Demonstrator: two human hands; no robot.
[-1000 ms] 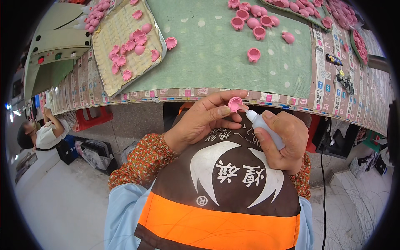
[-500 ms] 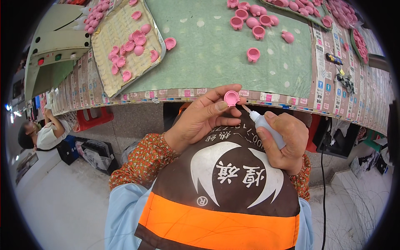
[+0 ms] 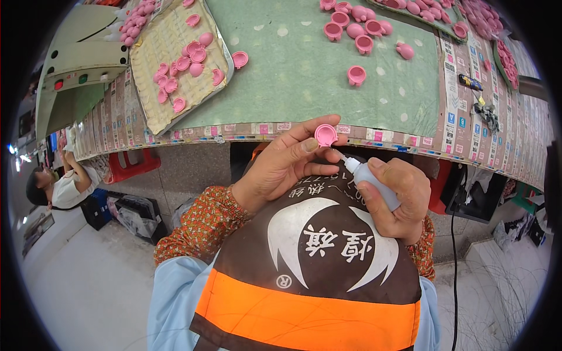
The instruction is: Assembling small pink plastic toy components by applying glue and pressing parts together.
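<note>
Between the thumb and fingers of my left hand [image 3: 293, 157] is a small pink plastic cup-shaped part [image 3: 325, 135], its hollow side facing up. My right hand [image 3: 401, 196] grips a translucent white squeeze bottle [image 3: 374, 185] with a thin nozzle. The nozzle tip lies just below the pink part, close to my left fingertips; whether it touches is too small to tell. Several like pink parts [image 3: 356, 75] lie scattered on the green table cover [image 3: 281, 76] beyond my hands, some hollow side up, others domed side up.
At the left, a cream-lined tray [image 3: 149, 93] holds several pink parts, beside a beige machine [image 3: 82, 70] with coloured buttons. A green tray [image 3: 421, 23] of pink parts sits far right, near a dark tube [image 3: 470, 82]. Another person [image 3: 70, 181] is at far left.
My right hand and the bottle have shifted slightly left, with the nozzle lower under the pink part. My left hand has lifted the part a little.
</note>
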